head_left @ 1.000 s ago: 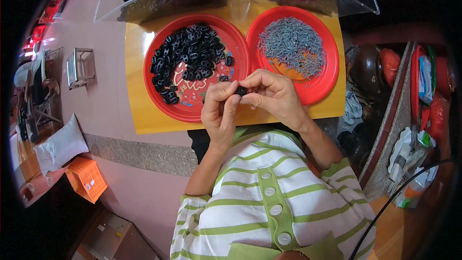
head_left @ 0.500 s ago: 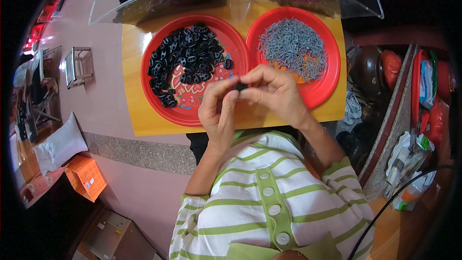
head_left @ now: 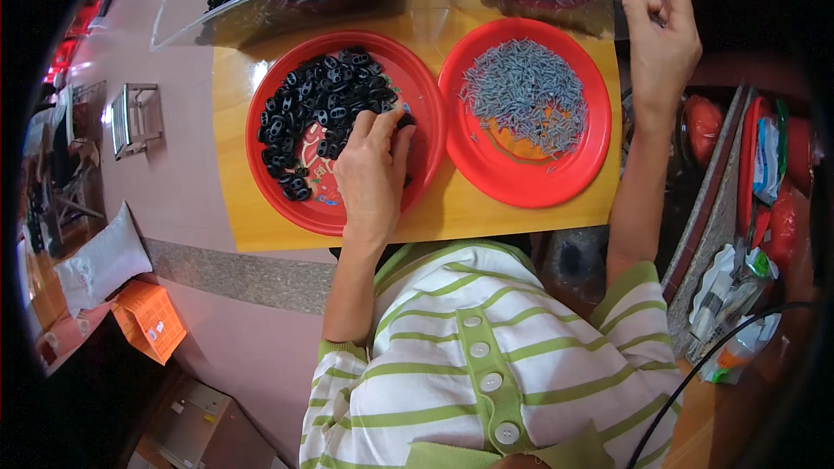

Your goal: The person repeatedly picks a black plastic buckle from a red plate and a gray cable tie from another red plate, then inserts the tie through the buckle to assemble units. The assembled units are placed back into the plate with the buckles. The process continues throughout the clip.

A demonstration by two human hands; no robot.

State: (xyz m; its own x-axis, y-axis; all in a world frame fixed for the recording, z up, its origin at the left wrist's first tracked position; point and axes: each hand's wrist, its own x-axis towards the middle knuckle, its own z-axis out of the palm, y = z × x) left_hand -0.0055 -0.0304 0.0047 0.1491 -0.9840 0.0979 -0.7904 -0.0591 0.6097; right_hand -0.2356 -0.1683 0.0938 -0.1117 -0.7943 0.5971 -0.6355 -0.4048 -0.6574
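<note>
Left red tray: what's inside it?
Small black parts heaped on a printed bottom, partly behind the left hand. What the parts and hand cover can't be seen.

Left hand (head_left: pixel 369 178): fingertips partly hidden among black pieces (head_left: pixel 334 91); can't tell whether one is gripped. Right hand (head_left: pixel 665 48): one fingertip cut off at top of view. Left clear bin (head_left: pixel 304 13), right clear bin (head_left: pixel 573 9) cut off there too. Slim grey pieces (head_left: pixel 526 87): heads too small to tell. Far-left clutter (head_left: pixel 78 148) blurred.

There's room over the right plate (head_left: pixel 539 189) — the left hand (head_left: pixel 369 178) crowds the left plate (head_left: pixel 426 104), bins (head_left: pixel 339 9) the back.
</note>
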